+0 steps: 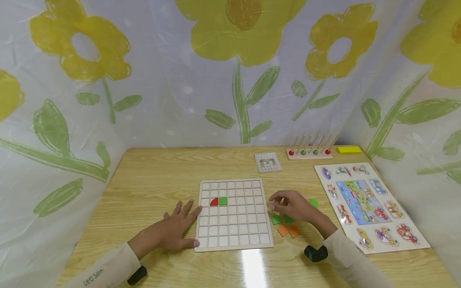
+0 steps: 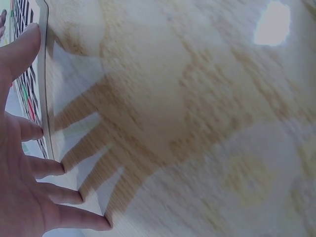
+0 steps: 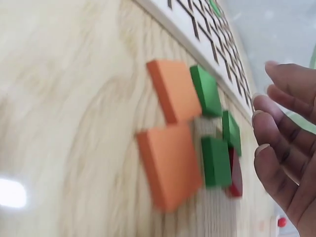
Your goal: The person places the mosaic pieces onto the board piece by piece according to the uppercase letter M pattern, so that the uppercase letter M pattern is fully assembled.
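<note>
Flowered cloth (image 1: 162, 80) backs the worktop (image 1: 155, 176); tile-laying seems in hand. Left hand (image 1: 178, 229), fingers spread, touches the grid board (image 1: 233, 220); right hand (image 1: 293, 205) curls beyond its right edge near green tiles (image 1: 275, 219), grip unclear; placing likely needs square alignment.

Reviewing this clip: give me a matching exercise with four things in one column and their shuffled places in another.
Things
1. left hand
2. pattern card
3. orange squares
4. yellow block

Places
A. right of the peg rack
B. at the left edge of the grid board
C. beside the green pieces
D. just beyond the grid board's far right corner

Pairs: 1-B, 2-D, 3-C, 4-A
</note>
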Tool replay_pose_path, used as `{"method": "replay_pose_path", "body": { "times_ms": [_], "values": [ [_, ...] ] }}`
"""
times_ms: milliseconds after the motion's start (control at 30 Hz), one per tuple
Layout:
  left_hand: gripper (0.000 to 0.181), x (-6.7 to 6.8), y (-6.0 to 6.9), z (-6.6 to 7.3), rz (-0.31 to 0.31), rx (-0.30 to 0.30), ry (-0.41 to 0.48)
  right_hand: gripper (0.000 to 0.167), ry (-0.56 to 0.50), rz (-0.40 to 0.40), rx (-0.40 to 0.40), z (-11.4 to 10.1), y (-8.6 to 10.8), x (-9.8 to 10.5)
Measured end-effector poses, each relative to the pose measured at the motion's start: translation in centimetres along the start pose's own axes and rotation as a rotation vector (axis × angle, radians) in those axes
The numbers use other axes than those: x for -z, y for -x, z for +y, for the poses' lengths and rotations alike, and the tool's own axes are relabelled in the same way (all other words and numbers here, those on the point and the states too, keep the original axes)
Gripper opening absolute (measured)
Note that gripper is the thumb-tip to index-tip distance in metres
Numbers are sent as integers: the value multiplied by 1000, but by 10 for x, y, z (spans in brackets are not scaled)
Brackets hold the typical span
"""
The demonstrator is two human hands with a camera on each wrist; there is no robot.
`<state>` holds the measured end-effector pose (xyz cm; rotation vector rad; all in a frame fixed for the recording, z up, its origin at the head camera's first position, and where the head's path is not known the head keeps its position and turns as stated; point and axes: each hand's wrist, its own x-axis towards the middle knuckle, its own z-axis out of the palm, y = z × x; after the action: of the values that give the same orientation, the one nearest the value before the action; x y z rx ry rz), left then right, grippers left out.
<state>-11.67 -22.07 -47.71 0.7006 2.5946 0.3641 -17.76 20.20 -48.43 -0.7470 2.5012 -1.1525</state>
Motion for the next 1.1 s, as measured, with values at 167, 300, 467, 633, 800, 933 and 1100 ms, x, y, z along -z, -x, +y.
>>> {"method": "replay_pose_path", "body": {
  "times_ms": [167, 300, 467, 633, 800, 933, 1100],
  "values": [
    [104, 2, 0, 2, -7, -3, 0, 23, 10, -8, -24, 4, 17, 7],
    [104, 2, -1, 2, -10, -2, -3, 21, 21, -13, -38, 8, 30, 10],
    [103, 2, 1, 2, -14, 6, 12, 24, 22, -22, -54, 13, 47, 12],
    [101, 4, 1, 2, -11, -4, 20, 23, 97, 14, -96, 17, 63, 13],
    [102, 2, 0, 1, -9, 1, 12, 33, 188, 34, -126, 16, 75, 8],
    [102, 2, 0, 2, -7, 2, 14, 40, 249, 70, -149, 13, 80, 2],
    [102, 3, 0, 2, -8, 3, 13, 41, 292, 118, -178, 9, 83, -3]
  ]
}}
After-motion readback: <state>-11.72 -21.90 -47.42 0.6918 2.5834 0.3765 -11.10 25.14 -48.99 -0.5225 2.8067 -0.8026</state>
